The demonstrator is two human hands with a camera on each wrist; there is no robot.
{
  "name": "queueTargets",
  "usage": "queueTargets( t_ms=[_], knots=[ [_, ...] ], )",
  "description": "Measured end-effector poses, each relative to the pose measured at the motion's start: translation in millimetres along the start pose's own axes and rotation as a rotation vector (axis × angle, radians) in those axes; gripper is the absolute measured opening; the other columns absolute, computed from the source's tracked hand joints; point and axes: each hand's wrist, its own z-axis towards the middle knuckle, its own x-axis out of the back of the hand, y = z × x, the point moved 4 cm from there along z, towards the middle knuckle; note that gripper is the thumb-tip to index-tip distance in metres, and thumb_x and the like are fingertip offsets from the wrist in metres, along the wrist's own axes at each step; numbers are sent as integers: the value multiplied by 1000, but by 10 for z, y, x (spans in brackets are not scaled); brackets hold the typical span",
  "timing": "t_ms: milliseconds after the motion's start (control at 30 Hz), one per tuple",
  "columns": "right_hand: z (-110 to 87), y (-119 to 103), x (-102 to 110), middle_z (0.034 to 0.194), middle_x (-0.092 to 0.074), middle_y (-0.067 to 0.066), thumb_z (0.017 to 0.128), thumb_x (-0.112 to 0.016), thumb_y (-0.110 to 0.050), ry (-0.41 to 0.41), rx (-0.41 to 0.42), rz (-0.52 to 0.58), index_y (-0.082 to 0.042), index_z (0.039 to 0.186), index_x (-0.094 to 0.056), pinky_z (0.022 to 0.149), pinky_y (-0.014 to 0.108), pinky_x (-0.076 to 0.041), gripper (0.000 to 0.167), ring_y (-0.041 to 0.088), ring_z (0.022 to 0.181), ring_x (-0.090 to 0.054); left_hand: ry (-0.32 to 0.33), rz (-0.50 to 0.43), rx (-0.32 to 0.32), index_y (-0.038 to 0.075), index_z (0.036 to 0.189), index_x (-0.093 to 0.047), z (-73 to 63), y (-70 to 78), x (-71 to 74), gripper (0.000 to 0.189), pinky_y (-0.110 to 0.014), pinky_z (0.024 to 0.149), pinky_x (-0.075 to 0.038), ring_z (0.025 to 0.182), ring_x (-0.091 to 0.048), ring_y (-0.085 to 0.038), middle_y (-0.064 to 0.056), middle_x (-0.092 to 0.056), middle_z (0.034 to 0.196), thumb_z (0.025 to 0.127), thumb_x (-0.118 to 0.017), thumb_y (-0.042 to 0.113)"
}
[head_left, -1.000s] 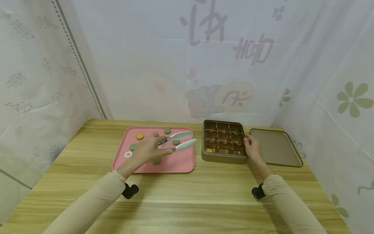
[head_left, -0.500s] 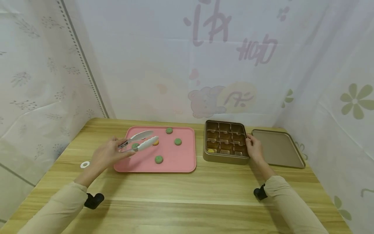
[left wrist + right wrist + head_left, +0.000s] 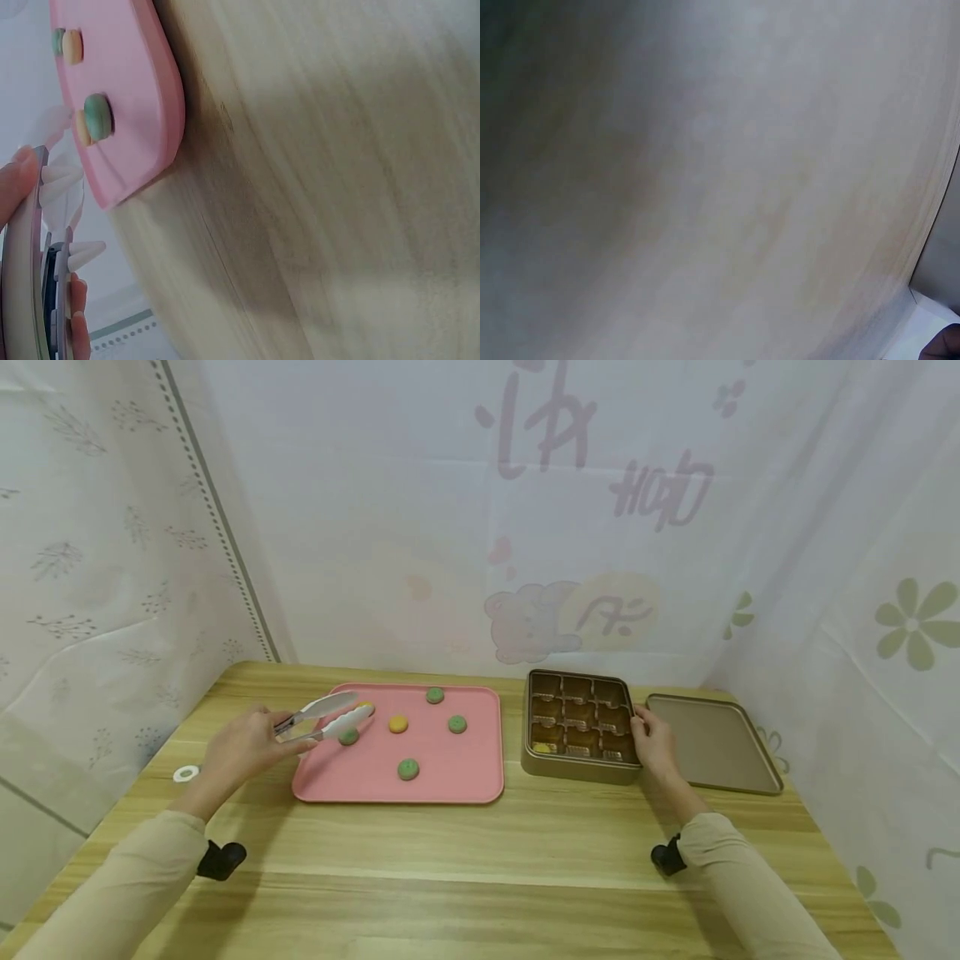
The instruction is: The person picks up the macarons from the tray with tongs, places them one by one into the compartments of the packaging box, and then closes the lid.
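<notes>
My left hand (image 3: 243, 747) holds a pair of tongs (image 3: 330, 717) with white scalloped tips, spread apart with nothing between them. The tips hover over the left part of a pink tray (image 3: 450, 785); the handles show in the left wrist view (image 3: 26, 255). Nearest the tips are a green macaron (image 3: 348, 737) and a partly covered yellow macaron (image 3: 366, 707). Another yellow macaron (image 3: 398, 724) and several green ones (image 3: 408, 769) lie on the tray. My right hand (image 3: 654, 742) grips the right side of a bronze tin box (image 3: 577, 768) with a brown divided insert.
One yellow macaron (image 3: 542, 748) sits in the insert's front left compartment. A flat bronze lid (image 3: 716, 743) lies right of the box. A white ring (image 3: 186, 773) shows at the tongs' rear end. Patterned cloth (image 3: 420, 527) hangs behind the wooden table (image 3: 450, 852).
My left hand has moved left with the tongs, from over the tray's middle to its left edge, uncovering macarons. My right hand stays at the box.
</notes>
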Motion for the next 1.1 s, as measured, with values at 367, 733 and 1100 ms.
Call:
queueTargets(
  t_ms=[367,733,1100],
  knots=[
    [-8,7,-2,109,-59,33,99,-42,-7,-4,6,4,8,131,-49,82,52,-44,36,42,94,-58,-67,-3,-4,6,104,-65,115,4,-5,56,-29,48,-27,65,-42,-19,-10,-52,80,76,-70,54],
    [-11,-1,7,109,-59,33,100,-41,-8,-7,-5,-8,7,132,-48,82,52,-44,37,42,95,-58,-99,-7,-32,8,86,-60,191,73,24,42,-27,46,-21,53,-29,-13,3,-30,57,78,-71,47],
    [-13,-5,9,104,-62,30,100,-41,-9,-10,-9,-22,5,132,-49,74,45,-44,36,36,85,-58,-129,45,-18,10,75,-57,266,143,61,39,-28,46,-25,59,-38,-16,-2,-39,64,77,-71,47]
  ],
)
